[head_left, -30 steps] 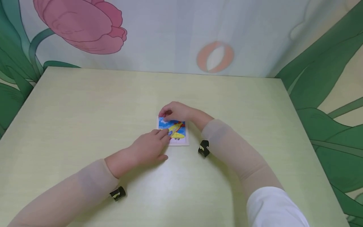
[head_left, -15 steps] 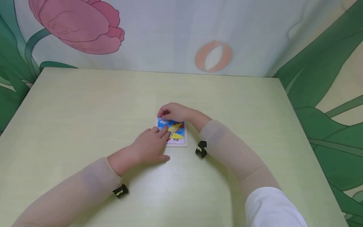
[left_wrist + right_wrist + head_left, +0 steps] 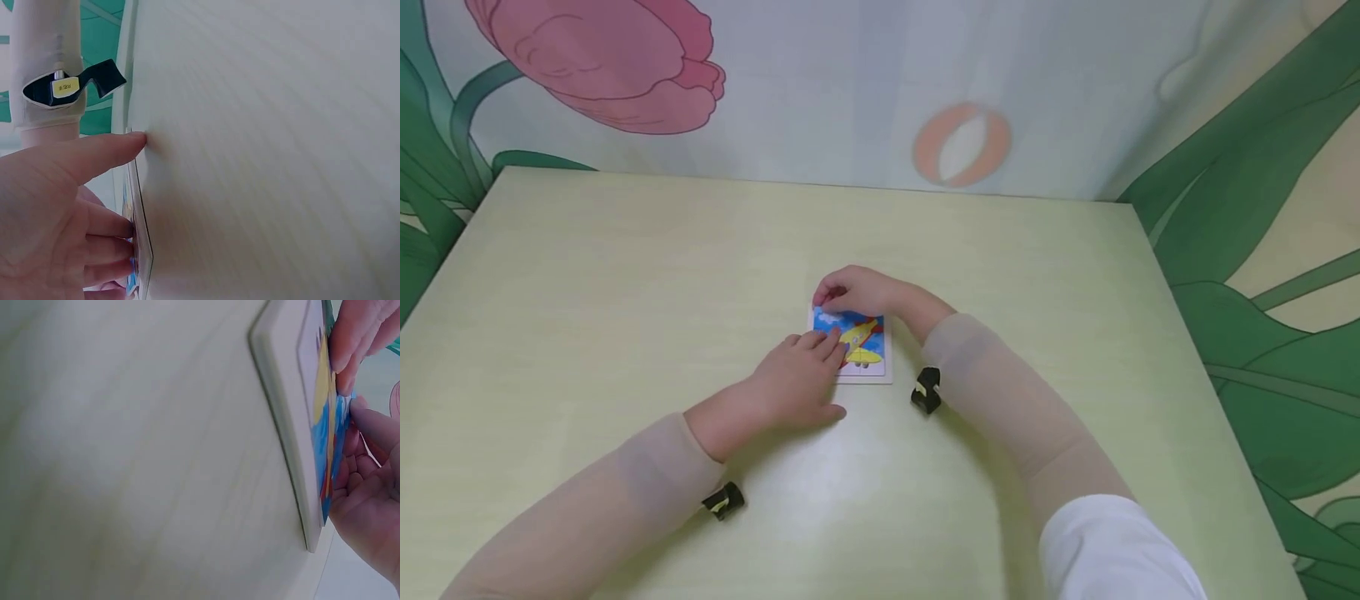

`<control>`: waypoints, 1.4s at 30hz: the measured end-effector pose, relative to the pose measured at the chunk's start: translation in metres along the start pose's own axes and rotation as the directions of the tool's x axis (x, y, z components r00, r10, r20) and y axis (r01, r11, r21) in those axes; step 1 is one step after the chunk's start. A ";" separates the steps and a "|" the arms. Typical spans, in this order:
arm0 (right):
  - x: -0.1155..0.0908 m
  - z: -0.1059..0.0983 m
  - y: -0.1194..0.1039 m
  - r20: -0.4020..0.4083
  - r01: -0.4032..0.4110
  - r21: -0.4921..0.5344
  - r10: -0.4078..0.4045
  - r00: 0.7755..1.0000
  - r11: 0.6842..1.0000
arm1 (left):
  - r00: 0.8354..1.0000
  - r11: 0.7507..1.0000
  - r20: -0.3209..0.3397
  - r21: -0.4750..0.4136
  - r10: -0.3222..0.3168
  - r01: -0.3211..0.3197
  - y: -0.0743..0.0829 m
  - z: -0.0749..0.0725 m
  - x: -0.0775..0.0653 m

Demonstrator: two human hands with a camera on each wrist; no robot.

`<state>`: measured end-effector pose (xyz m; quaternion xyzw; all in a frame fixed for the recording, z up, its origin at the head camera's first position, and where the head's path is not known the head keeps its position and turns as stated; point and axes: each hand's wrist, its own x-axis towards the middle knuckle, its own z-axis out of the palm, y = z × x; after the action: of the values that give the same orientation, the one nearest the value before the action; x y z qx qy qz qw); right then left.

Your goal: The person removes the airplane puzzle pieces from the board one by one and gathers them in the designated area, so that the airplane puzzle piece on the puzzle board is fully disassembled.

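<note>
A small jigsaw puzzle [image 3: 865, 357] in a white frame lies on the table, showing a yellow airplane on blue sky. My left hand [image 3: 793, 382] rests its extended fingertips on the puzzle's left side, covering part of the picture. Its thumb [image 3: 115, 150] sticks out beside the board's near edge, over the table. At the top left corner my right hand [image 3: 863, 290] pinches a blue puzzle piece [image 3: 827, 319] between thumb and curled fingers. In the right wrist view, the right thumb [image 3: 375, 425] lies on the blue edge, close to the left fingertips.
The pale wooden table [image 3: 625, 275] reaches back to a wall painted with a pink flower [image 3: 602, 58] and green leaves. Black clips [image 3: 724, 501] hang from both sleeves close over the tabletop.
The left hand has shifted slightly over the puzzle. The right hand keeps its pinch at the top left corner. The head view has shifted a little.
</note>
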<state>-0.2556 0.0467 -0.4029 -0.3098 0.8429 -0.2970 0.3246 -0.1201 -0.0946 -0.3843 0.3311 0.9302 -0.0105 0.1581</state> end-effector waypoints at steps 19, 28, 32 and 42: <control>0.003 -0.003 0.000 0.031 -0.044 0.019 0.044 0.999 0.999 | 0.999 0.997 -0.032 0.077 0.000 0.003 0.010 0.000 0.003; 0.003 -0.002 -0.003 0.038 0.041 -0.150 -0.036 0.999 0.988 | 0.997 0.994 -0.072 0.100 -0.039 0.046 0.021 0.002 0.012; 0.004 -0.005 -0.001 0.055 0.043 -0.118 -0.037 0.998 0.992 | 0.995 0.992 -0.054 0.097 -0.082 0.087 0.025 0.001 0.014; 0.003 -0.008 -0.005 0.063 0.056 -0.062 -0.052 0.997 0.997 | 0.991 0.980 -0.015 0.145 -0.133 0.134 0.031 0.000 0.008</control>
<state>-0.2620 0.0442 -0.3955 -0.3517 0.8329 -0.2690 0.3321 -0.1071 -0.0653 -0.3837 0.2785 0.9475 -0.0880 0.1301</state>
